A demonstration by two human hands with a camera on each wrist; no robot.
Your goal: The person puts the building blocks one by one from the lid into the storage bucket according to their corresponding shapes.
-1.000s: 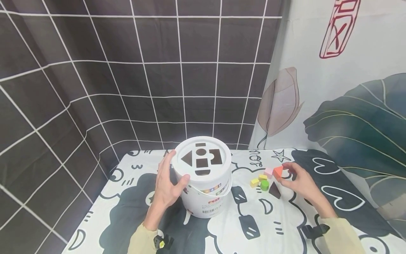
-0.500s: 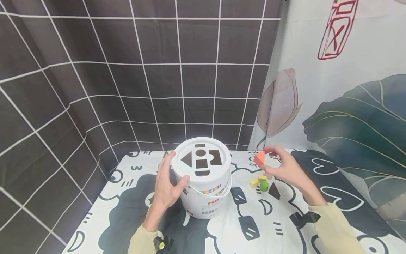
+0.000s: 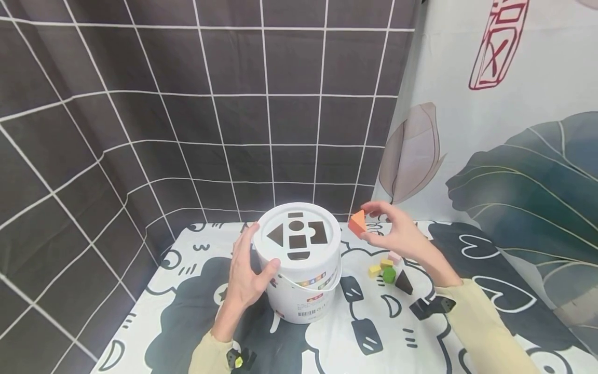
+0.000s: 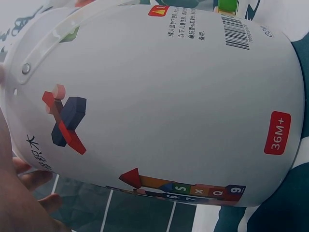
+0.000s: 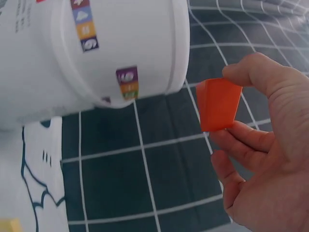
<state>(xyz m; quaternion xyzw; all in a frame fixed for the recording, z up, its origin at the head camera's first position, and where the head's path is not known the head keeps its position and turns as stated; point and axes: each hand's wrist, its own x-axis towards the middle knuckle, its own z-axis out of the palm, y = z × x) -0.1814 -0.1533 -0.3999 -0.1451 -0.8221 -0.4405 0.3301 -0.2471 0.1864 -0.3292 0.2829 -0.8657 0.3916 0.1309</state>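
A white bucket [image 3: 303, 298] stands upright, its lid [image 3: 273, 259] cut with triangular, round, rectangular and notched holes. My left hand [image 3: 247, 275] grips the bucket by its upper left side, thumb at the front of the rim and fingers along the side. In the left wrist view, fingertips [image 4: 36, 179] reach round the bucket's top end. My right hand [image 3: 397, 231] pinches an orange triangular block [image 3: 357, 224] between thumb and fingers, raised just right of the lid. The right wrist view shows the block [image 5: 219, 104] apart from the bucket wall.
Right of the bucket lie two yellow blocks [image 3: 375, 270], a green cylinder [image 3: 389, 275], a pink block [image 3: 394, 257] and a dark brown triangular block [image 3: 404, 282]. The bucket's white handle [image 3: 322, 289] hangs down in front. A dark gridded curtain [image 3: 233, 119] rises behind the patterned cloth [image 3: 336, 348].
My right hand has carried the orange block leftward and up, from over the loose blocks to beside the lid. The left hand and bucket have stayed put.
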